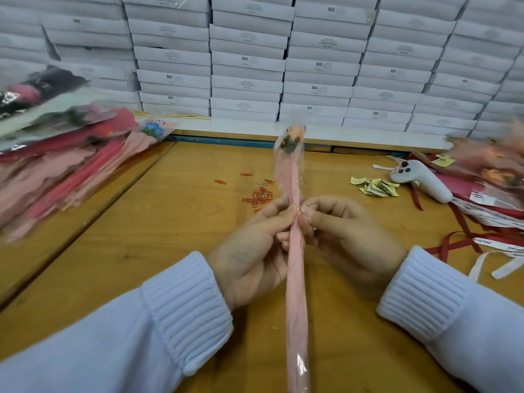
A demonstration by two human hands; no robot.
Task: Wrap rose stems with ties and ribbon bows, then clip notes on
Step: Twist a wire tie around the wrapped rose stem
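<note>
You hold the wrapped rose [295, 279] in front of you above the wooden table [170, 222]. Its pink sleeve and clear film run from the bottom edge of the view up between your hands, and its head [289, 143] points away from you toward the wall of stacked white boxes [246, 61]. Your left hand [255, 251] is curled round the narrow neck of the sleeve, with thumb and fingertips pinching it from the left. Your right hand [346, 231] meets it from the other side, its thumb and fingertips closed on a thin silvery twist tie [310, 204] right at the neck of the wrap. The wire's ends stick out above and below your fingers, but you cannot tell how far it goes round. Both hands touch the rose, and their fingertips nearly touch across it. On the table just beyond your left hand lies a loose scatter of red and silver paper clips [261, 197]. To the right, a small heap of yellow notes [377, 187] sits just beside a white handheld device [419, 177]. Red ribbon [450, 245] and white ribbon [499, 268] trail over the table near your right sleeve [425, 293]. A blurred pile of wrapped roses [71, 165] fills the left side of the table, and another pile [493, 165] lies at the far right edge.
</note>
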